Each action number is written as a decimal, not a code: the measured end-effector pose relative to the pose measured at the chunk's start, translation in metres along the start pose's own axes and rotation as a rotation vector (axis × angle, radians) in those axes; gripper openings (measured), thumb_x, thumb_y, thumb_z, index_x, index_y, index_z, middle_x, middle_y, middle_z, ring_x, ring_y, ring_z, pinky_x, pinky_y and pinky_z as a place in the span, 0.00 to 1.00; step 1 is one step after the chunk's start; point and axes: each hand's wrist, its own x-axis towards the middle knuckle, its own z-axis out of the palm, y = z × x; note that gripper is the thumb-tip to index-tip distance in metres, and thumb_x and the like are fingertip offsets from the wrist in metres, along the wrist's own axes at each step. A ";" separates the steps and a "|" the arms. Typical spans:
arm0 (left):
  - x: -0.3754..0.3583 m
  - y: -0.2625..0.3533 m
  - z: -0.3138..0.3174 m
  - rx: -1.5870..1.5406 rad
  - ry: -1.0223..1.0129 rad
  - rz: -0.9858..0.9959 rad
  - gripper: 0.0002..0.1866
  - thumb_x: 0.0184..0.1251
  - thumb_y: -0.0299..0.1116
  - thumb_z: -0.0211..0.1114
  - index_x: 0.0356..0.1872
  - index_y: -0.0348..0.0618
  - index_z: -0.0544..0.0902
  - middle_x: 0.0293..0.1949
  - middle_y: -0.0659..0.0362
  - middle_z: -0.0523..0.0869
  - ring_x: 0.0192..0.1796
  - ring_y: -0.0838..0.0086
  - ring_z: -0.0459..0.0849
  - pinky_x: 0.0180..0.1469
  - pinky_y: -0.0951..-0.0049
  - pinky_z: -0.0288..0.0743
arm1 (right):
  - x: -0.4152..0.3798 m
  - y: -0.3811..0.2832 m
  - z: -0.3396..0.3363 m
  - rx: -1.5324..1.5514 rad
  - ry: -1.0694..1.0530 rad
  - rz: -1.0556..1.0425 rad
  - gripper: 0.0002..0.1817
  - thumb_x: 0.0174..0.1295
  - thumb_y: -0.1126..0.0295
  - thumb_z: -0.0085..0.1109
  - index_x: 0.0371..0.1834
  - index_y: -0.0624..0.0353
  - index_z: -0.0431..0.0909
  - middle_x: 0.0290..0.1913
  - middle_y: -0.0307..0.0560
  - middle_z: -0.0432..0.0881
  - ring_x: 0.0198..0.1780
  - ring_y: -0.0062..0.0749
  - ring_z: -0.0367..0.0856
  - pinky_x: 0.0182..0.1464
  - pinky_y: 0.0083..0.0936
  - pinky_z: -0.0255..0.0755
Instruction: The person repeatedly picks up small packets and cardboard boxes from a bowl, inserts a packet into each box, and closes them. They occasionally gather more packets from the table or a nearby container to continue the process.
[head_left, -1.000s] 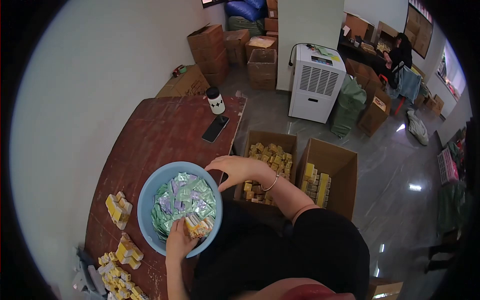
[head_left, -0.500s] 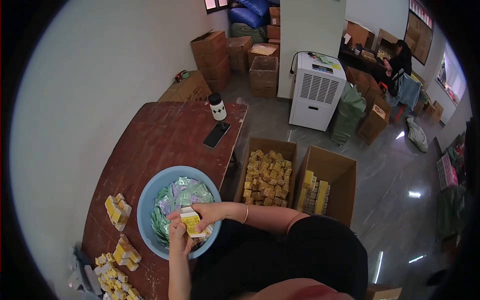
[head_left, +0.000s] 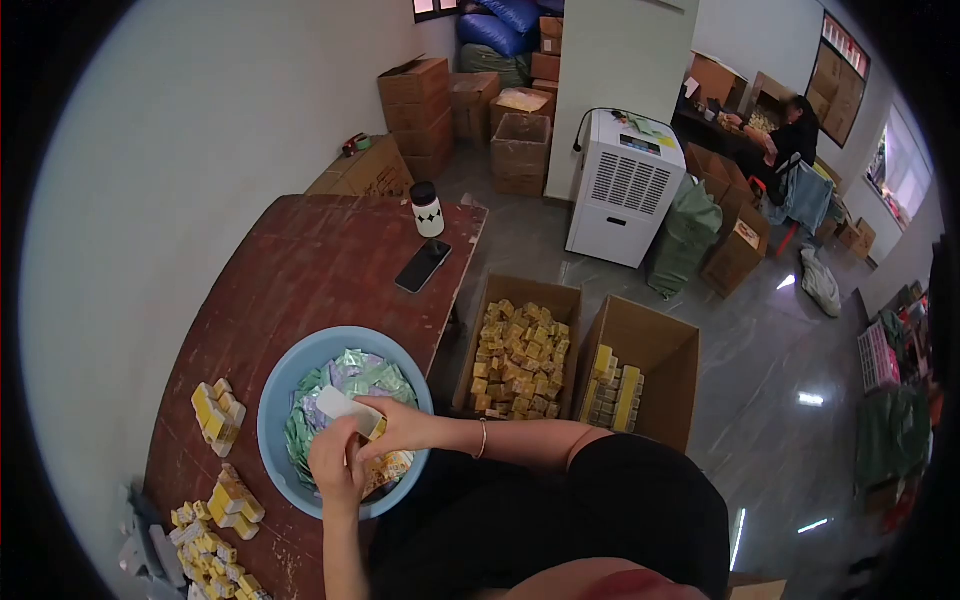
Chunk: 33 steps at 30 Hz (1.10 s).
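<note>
A small yellow and white box (head_left: 377,428) with a raised white flap (head_left: 340,403) is held over a blue basin (head_left: 277,466). My right hand (head_left: 402,426), with a bracelet on its wrist, grips the box from the right. My left hand (head_left: 338,462) is bent in against the box's left side; its fingertips are partly hidden. Green and purple packets (head_left: 365,374) fill the basin, and an orange-patterned packet (head_left: 398,464) lies under my hands. Stacks of yellow and white boxes (head_left: 218,415) sit to the left.
The red table (head_left: 300,260) bears a phone (head_left: 423,266) and a bottle (head_left: 427,210). Cartons of small boxes (head_left: 520,360) and longer rows (head_left: 612,390) stand on the floor at right. Beyond are a white machine (head_left: 625,190) and a seated person (head_left: 795,132).
The box has turned in my hands, so its white flap now shows and less of its yellow face. My left hand has shifted its fingers. The camera view has shifted slightly.
</note>
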 end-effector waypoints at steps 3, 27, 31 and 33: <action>0.003 -0.005 -0.009 -0.325 -0.129 -0.176 0.08 0.56 0.18 0.63 0.37 0.36 0.80 0.38 0.53 0.83 0.38 0.64 0.82 0.42 0.71 0.74 | -0.005 -0.011 -0.007 -0.040 -0.097 -0.002 0.33 0.47 0.72 0.75 0.58 0.64 0.71 0.50 0.43 0.79 0.52 0.24 0.77 0.55 0.26 0.72; 0.015 0.060 0.004 -0.872 0.249 -0.476 0.15 0.64 0.26 0.59 0.50 0.37 0.84 0.52 0.45 0.84 0.53 0.59 0.84 0.62 0.64 0.71 | -0.010 0.012 -0.012 0.610 -0.284 0.416 0.18 0.57 0.82 0.61 0.51 0.68 0.72 0.40 0.52 0.82 0.34 0.33 0.85 0.34 0.26 0.83; 0.002 0.018 -0.002 -0.488 -0.070 -0.367 0.13 0.62 0.26 0.63 0.47 0.35 0.86 0.50 0.47 0.86 0.52 0.62 0.85 0.60 0.66 0.73 | -0.003 0.015 -0.005 0.053 -0.089 0.019 0.20 0.51 0.77 0.68 0.47 0.66 0.74 0.41 0.48 0.82 0.40 0.28 0.83 0.39 0.26 0.78; 0.010 0.023 -0.002 -0.433 -0.102 -0.493 0.12 0.57 0.23 0.68 0.43 0.34 0.87 0.50 0.47 0.86 0.52 0.64 0.85 0.59 0.69 0.74 | -0.004 0.011 -0.009 0.045 -0.087 0.115 0.22 0.49 0.75 0.70 0.48 0.65 0.74 0.41 0.46 0.82 0.42 0.26 0.81 0.43 0.25 0.76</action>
